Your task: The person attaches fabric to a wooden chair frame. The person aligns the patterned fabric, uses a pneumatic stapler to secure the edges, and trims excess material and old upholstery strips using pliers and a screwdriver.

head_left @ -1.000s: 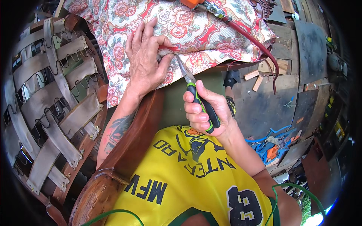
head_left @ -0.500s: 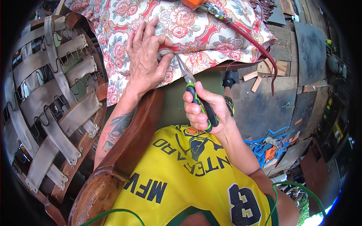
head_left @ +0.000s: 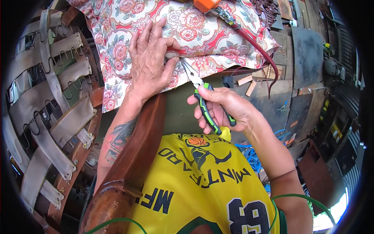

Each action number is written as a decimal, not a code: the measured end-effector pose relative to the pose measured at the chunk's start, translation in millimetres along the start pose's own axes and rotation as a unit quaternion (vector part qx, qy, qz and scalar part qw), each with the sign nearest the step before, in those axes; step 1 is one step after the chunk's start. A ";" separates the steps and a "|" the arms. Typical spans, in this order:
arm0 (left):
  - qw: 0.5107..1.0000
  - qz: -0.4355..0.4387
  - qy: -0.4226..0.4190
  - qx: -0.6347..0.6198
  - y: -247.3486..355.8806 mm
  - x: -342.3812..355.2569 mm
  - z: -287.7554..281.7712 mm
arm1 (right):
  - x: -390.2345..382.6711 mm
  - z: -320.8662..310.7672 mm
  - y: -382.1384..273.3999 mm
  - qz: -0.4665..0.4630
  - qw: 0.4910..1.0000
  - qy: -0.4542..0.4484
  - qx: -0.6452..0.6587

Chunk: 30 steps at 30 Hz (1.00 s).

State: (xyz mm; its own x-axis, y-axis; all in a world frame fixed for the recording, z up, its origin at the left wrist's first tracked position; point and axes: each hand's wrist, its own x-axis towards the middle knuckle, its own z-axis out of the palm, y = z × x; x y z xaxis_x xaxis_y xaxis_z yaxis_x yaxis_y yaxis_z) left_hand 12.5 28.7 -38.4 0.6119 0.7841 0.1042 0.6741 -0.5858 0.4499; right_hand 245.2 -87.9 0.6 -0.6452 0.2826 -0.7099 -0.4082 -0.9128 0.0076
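Observation:
Floral fabric (head_left: 187,21) in red, white and pink covers a padded seat in front of me. My left hand (head_left: 150,66) rests on it, outer fingers stretched over the cloth, while its thumb and curled forefinger pinch a fold near the front edge. In my right hand (head_left: 228,107) are long-nose pliers (head_left: 193,77) with green and black handles. Their handles are spread and their jaws slightly parted, the tips at the fabric beside my left thumb. Whatever lies between the tips is too small to make out.
A curved wooden armrest (head_left: 144,128) runs beside my left forearm. Left of it stands a frame with woven straps (head_left: 58,128) and wire springs. An orange tool (head_left: 206,4) with a red hose (head_left: 259,43) lies on the fabric. Wood scraps (head_left: 245,80) lie on the floor at right.
My right hand has loosened its grip, and the pliers' handles and jaws have spread apart. The tips stay near my left thumb. My left hand keeps its place on the fabric.

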 end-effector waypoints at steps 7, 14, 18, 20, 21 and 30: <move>1.000 -0.003 0.009 -0.007 -2.0 -1.0 2.5 | 1.4 8.7 6.8 0.036 0.990 -0.034 0.136; 1.000 -0.008 0.006 -0.010 1.0 1.8 2.3 | 12.1 6.2 24.0 0.027 0.950 -0.142 0.278; 1.000 -0.006 0.006 -0.009 1.6 3.2 1.3 | 8.9 13.6 25.0 0.014 0.951 -0.125 0.282; 1.000 -0.003 0.006 -0.002 -0.5 0.9 -0.1 | 5.2 20.0 16.7 0.009 0.973 -0.079 0.217; 1.000 0.000 0.008 0.005 -1.3 -1.0 -0.8 | 2.8 23.9 11.6 0.005 0.988 -0.031 0.150; 0.999 0.020 0.027 -0.002 -2.8 -2.7 4.2 | -17.3 65.6 -38.5 0.040 0.933 0.202 -0.294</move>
State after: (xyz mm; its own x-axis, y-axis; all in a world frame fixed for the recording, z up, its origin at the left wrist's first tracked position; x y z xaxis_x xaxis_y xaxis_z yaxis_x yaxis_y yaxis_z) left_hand 10.8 27.3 -43.6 0.6145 0.7706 0.1691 0.6483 -0.6153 0.4484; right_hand 229.7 -38.2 58.8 -0.3136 0.1799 -0.9323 0.1330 -0.9639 -0.2308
